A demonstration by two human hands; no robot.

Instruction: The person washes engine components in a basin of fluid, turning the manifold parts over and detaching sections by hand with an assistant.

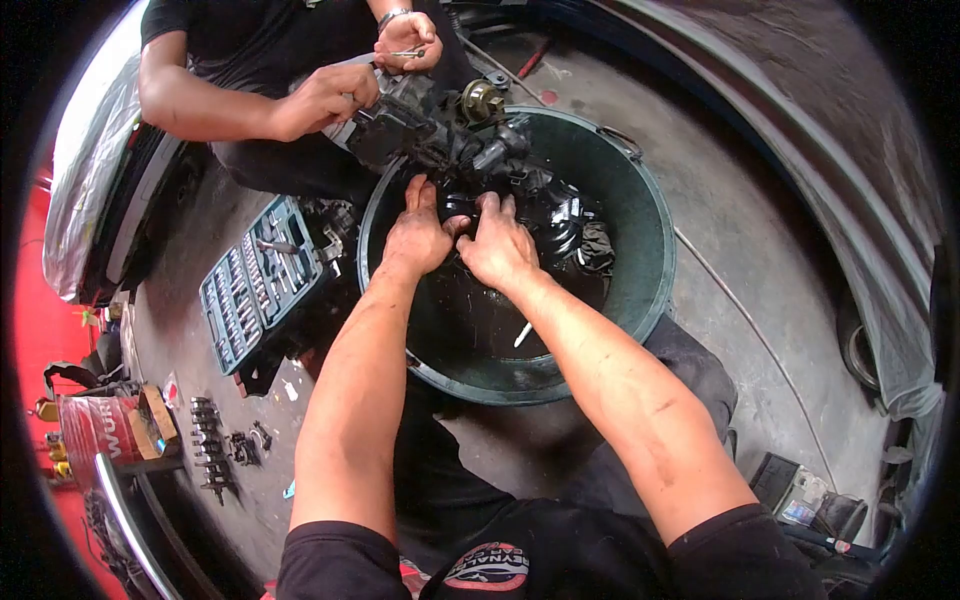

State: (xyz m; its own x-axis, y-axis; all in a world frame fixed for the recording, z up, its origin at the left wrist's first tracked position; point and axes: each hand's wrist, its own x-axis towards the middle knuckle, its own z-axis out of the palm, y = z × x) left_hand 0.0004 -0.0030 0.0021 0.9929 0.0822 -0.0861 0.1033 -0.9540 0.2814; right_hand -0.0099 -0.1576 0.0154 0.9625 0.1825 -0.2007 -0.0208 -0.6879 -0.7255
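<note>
Both my hands reach into a large dark green tub (655, 210) with dark liquid in its bottom. My left hand (418, 238) has its fingers stretched forward over a wet black engine part (456, 207), thumb pointing right. Close beside it, my right hand (498, 243) bends its fingers over the same part. Grime darkens the fingertips, and the part's underside is hidden. Right of my hands lie shiny black pieces (566, 215) and a crumpled black bag or cloth (597, 246). A white stick-like object (523, 334) shows beside my right forearm.
Across the tub, a co-worker's hand (335, 97) works at a grimy engine assembly (400, 125); their other palm holds a small metal piece (408, 53). An open socket set (262, 280) stands left. A crankshaft-like part (209, 450) lies on the floor. Covered vehicles flank the space.
</note>
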